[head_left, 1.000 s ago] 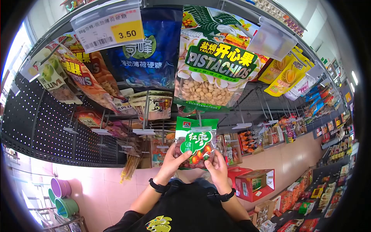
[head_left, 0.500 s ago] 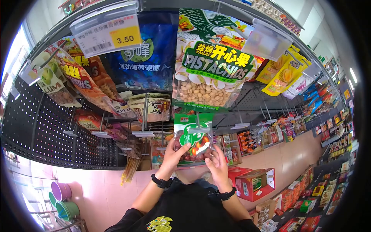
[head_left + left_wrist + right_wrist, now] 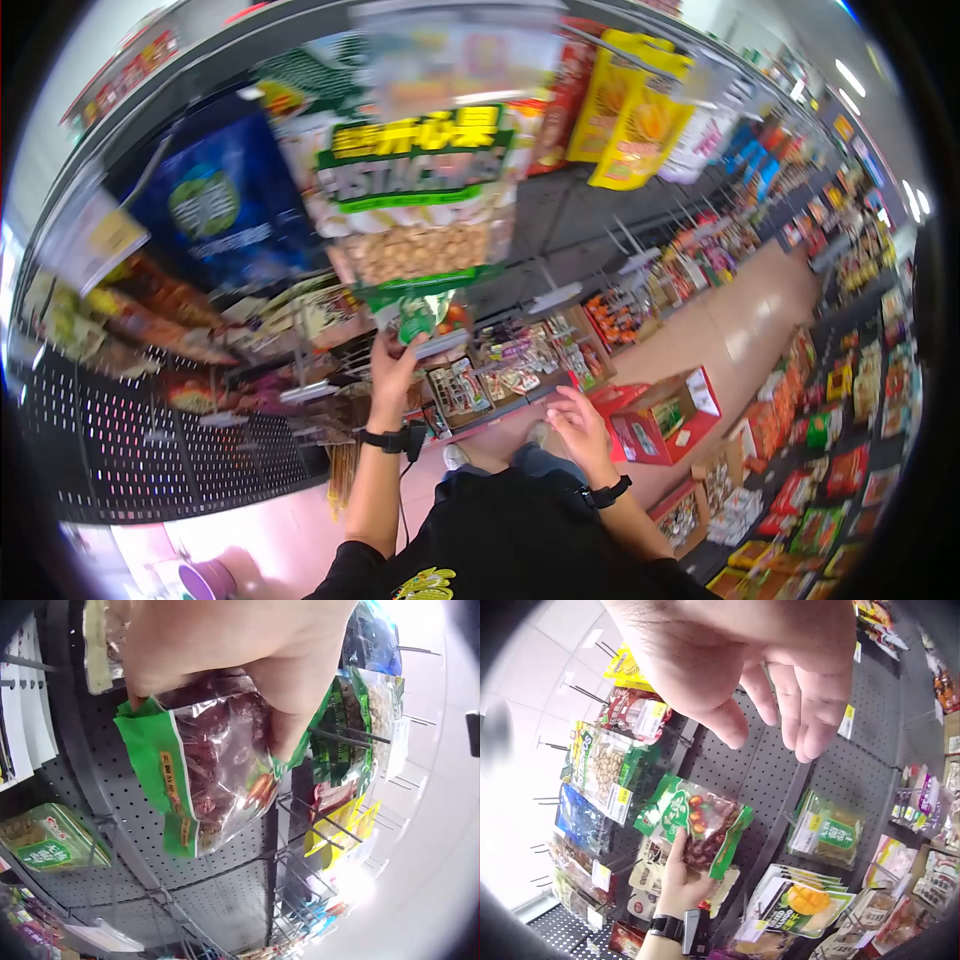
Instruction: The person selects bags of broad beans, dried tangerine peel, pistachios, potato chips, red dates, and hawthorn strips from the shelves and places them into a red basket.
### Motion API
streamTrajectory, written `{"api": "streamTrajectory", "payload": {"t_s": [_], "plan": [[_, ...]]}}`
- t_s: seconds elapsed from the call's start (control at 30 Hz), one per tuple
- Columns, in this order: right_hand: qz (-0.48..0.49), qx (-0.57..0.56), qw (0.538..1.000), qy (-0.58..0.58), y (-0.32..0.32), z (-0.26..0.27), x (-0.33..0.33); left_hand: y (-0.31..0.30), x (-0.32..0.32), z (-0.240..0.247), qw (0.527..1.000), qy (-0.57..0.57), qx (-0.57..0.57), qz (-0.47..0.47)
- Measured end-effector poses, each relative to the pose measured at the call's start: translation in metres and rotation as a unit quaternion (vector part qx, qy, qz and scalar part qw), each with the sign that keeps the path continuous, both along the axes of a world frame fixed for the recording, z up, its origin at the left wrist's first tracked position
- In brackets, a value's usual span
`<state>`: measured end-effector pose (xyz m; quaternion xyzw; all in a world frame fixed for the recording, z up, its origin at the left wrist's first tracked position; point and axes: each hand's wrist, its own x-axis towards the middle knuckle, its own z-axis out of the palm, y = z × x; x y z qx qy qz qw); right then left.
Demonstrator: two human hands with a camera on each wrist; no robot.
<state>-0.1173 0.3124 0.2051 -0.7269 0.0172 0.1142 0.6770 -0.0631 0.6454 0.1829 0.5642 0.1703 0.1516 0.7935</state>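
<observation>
The green bag of red dates (image 3: 694,821) is gripped by my left hand (image 3: 394,368), thumb across its front in the right wrist view. In the left wrist view the left hand (image 3: 240,645) pinches the bag (image 3: 217,765) near one end, dark dates showing through clear film. The bag is up by the rack, just below the large pistachio bag (image 3: 425,215); in the head view it is partly hidden by a hook's label holder. My right hand (image 3: 580,428) holds nothing, its fingers loosely bent, to the right of the bag and lower.
A blue candy bag (image 3: 220,195) hangs left of the pistachios, yellow bags (image 3: 640,115) to the right. Bare metal hooks stick out of the perforated rack (image 3: 180,435). A red box (image 3: 665,415) stands on the floor at the right, near more packaged goods.
My left hand has carried the date bag up and left toward the rack. My right hand has come away from the bag. The head view has turned right.
</observation>
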Motion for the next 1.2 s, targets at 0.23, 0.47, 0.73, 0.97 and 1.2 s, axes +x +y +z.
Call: {"api": "streamTrajectory", "payload": {"t_s": [0.23, 0.47, 0.73, 0.97, 1.2], "plan": [[-0.105, -0.115, 0.987, -0.028, -0.058, -0.029, -0.038, 0.027, 0.012, -0.052, 0.995, -0.034, 0.091, -0.014], [-0.055, -0.241, 0.969, -0.026, -0.116, -0.034, -0.056, -0.001, -0.011, -0.015, 0.965, 0.086, 0.249, 0.003], [-0.047, -0.259, 0.963, -0.049, -0.214, -0.073, -0.032, -0.031, -0.073, -0.08, 0.982, 0.102, 0.115, 0.112], [-0.077, -0.272, 0.957, 0.063, -0.392, -0.162, 0.005, -0.18, -0.104, -0.185, 0.893, 0.325, 0.234, -0.206], [-0.286, -0.367, 0.879, 0.106, -0.528, -0.249, 0.031, -0.264, -0.124, -0.187, 0.807, 0.47, 0.256, -0.249]]}}
